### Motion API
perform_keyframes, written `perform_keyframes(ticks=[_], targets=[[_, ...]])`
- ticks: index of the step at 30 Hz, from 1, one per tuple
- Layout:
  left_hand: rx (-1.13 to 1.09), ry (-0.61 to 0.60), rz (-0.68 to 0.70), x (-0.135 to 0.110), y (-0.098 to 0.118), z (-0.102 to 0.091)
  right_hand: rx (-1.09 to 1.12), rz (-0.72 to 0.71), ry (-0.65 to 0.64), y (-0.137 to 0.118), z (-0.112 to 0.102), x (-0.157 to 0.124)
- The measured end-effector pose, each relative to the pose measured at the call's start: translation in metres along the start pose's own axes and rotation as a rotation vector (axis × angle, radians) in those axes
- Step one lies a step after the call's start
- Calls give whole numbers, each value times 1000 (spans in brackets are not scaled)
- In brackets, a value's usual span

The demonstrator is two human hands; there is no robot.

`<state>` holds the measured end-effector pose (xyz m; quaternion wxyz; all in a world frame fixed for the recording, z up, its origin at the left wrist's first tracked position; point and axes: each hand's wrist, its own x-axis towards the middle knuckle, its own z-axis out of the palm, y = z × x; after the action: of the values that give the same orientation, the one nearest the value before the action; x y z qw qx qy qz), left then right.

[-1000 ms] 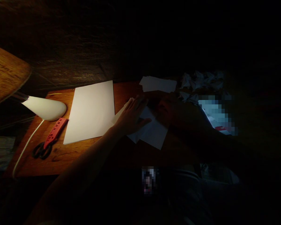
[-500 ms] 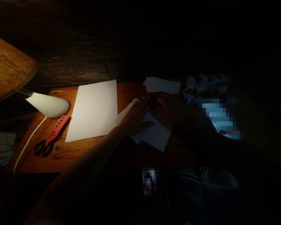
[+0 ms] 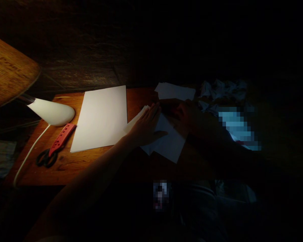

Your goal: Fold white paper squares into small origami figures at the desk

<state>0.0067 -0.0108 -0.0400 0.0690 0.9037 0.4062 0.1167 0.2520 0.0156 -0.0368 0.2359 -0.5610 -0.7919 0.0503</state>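
Observation:
My left hand [image 3: 148, 122] lies flat on a folded sheet of white paper [image 3: 170, 143], fingers stretched toward its far edge and thumb apart. My right hand [image 3: 188, 112] is at the paper's far right side in deep shadow. Its fingers look curled together; whether anything is in them is hidden. Left of my left hand is a larger stack of white paper [image 3: 101, 117], under the lamp's light. Beyond my hands rests a smaller pile of cut white paper [image 3: 175, 90].
A desk lamp with a white base [image 3: 53, 112] stands on the left of the wooden table [image 3: 73, 171], its cord hanging over the edge. Black-handled scissors in a red cover [image 3: 62, 137] lie near it. Several folded paper pieces [image 3: 222, 89] and a blurred bright patch [image 3: 237, 127] are at right.
My right hand has shifted a little to the right, away from my left fingertips. My left hand stays pressed on the paper, which has hardly moved.

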Motion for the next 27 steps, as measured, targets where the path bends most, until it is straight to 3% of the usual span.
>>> perform_keyframes(ticks=[10, 16, 20, 24, 27], targets=[[-126, 120, -55, 1, 3, -9, 110, 7, 111, 10, 7, -4], [-176, 154, -137, 3, 6, -21, 219, 86, 203, 7, -17, 1], [-190, 275, -177, 9, 4, -36, 237, 101, 303, 13, -31, 5], [-124, 303, -154, 37, 3, -60, 221, 86, 394, 18, -42, 6], [-49, 293, -139, 80, 0, -70, 173, 108, 421, 19, -50, 5]])
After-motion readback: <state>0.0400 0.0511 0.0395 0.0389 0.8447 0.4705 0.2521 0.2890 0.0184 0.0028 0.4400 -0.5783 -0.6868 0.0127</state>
